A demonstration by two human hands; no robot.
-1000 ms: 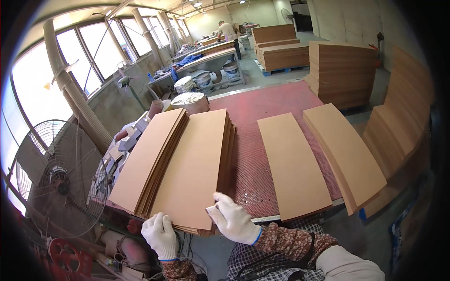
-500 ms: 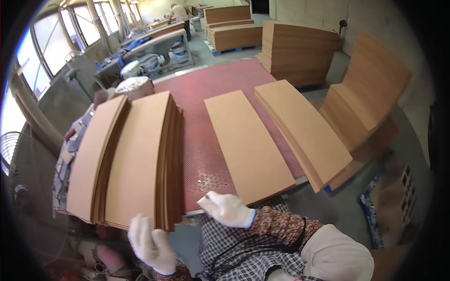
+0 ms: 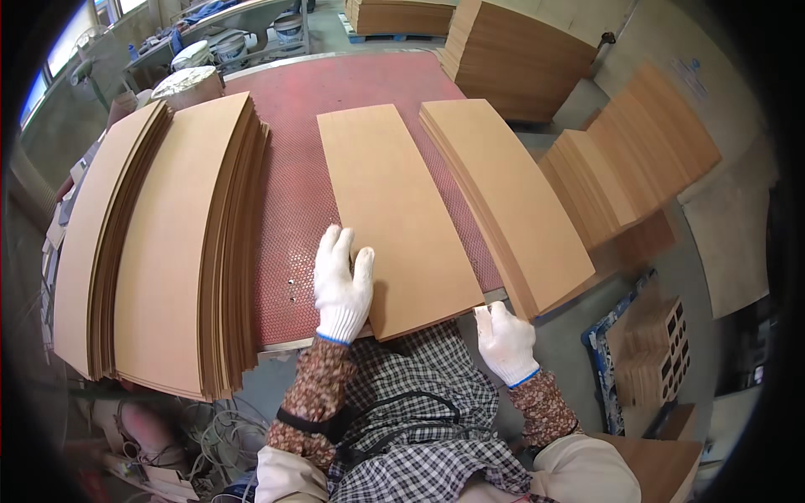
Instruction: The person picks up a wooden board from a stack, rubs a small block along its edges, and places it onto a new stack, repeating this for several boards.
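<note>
A tan rectangular board (image 3: 394, 210) lies lengthwise on a red, textured work surface (image 3: 289, 243), with at least one more sheet showing under its near edge. My left hand (image 3: 342, 281), in a white knit glove, rests at the board's near left edge with its fingers stretched and the thumb apart. By the near right corner of that board is my gloved right hand (image 3: 509, 342), its fingers closed on a small pale flat piece (image 3: 482, 319); its kind is hard to make out.
Two thick stacks of boards, an outer stack (image 3: 109, 218) and an inner stack (image 3: 180, 243), stand at left. A thinner stack (image 3: 507, 193) lies at right, hanging past the table edge. Beyond are curved panels (image 3: 625, 168), a tall pile (image 3: 520, 63) and a lidded bucket (image 3: 186, 86).
My left hand has moved right from the left stack to the middle board. My right hand has shifted right to that board's near right corner. The view has tilted down.
</note>
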